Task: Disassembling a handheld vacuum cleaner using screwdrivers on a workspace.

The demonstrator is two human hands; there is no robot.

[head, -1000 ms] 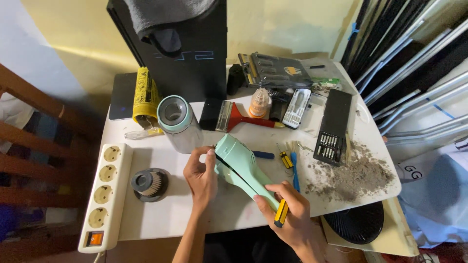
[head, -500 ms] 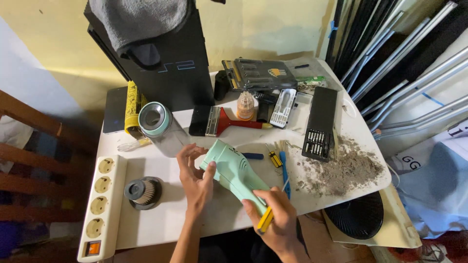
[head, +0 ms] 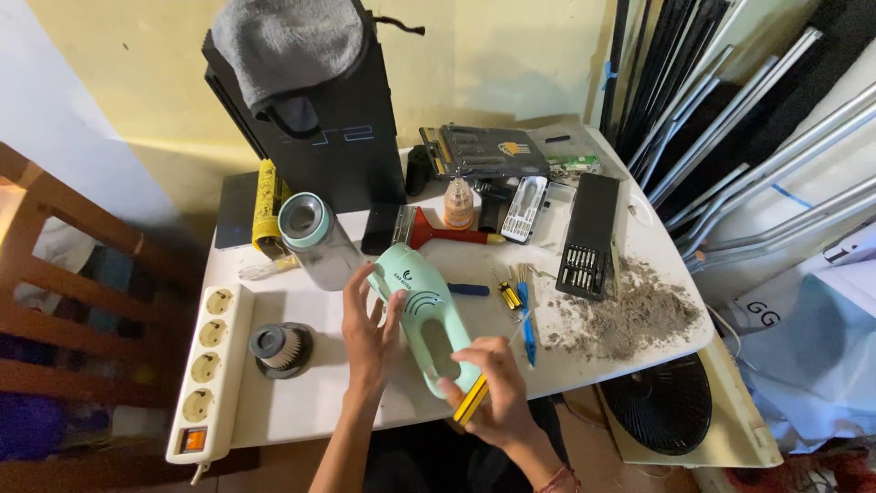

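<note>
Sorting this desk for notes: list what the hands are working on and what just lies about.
In hand:
mint-green handheld vacuum body, left hand
yellow tool, right hand

Lying about:
power strip
round filter
dust pile
black console

Smooth, matt mint plastic vacuum body [head: 427, 315]; glossy black plastic console [head: 342, 137] under soft grey cloth [head: 287, 46]; clear plastic dust cup [head: 315, 239]; white plastic power strip [head: 205, 370]; rough grey dust pile [head: 630, 319] on smooth white table [head: 310, 402]; varnished wooden chair [head: 64, 301].
</note>
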